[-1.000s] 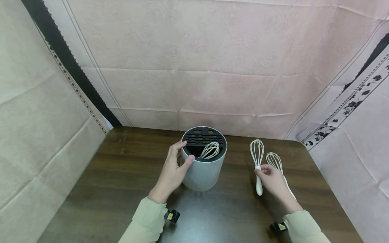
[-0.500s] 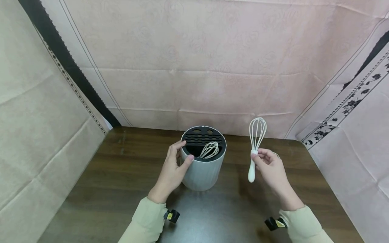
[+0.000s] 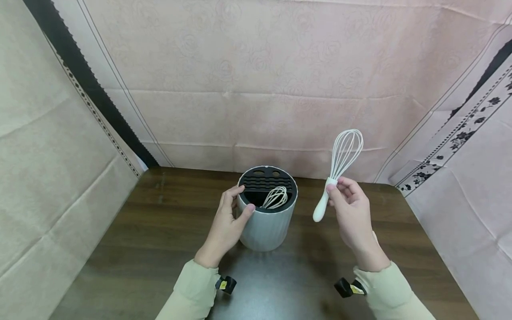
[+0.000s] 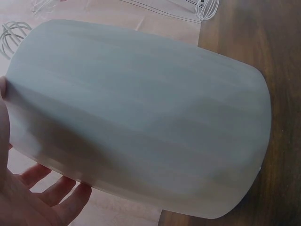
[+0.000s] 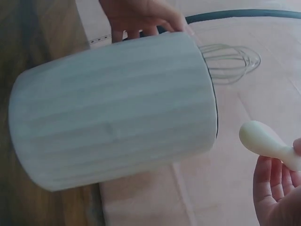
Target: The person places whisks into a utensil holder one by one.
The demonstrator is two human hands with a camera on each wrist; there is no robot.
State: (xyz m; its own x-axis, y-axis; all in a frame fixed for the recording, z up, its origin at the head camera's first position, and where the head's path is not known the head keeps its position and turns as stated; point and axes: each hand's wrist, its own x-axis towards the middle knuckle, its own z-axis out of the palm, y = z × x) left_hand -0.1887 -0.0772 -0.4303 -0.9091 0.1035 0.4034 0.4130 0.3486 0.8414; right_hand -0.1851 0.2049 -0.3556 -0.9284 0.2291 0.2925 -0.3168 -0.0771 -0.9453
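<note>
A pale grey-blue ribbed utensil holder [image 3: 266,231] with a black slotted top stands upright on the table. My left hand [image 3: 226,222] holds its rim at the left, thumb in front and fingers round the side. The wire head of one whisk [image 3: 275,198] sticks out of the holder's large front opening; its handle is hidden inside. To the right, above the table, my right hand [image 3: 352,213] pinches a second white whisk [image 3: 345,153] near the top of its handle, wires up and tilted right. In the right wrist view its rounded handle end [image 5: 258,137] points toward the holder.
Another whisk [image 4: 207,8] lies on the brown wooden table [image 3: 168,249], mostly hidden behind my right hand in the head view. Pale patterned cloth [image 3: 256,89] hangs behind the table and at both sides. Black wrist cameras [image 3: 226,285] sit at both sleeves.
My right hand has lifted the second whisk off the table and moved it up and slightly left, its wire head tilting right. My left hand and the holder have stayed put.
</note>
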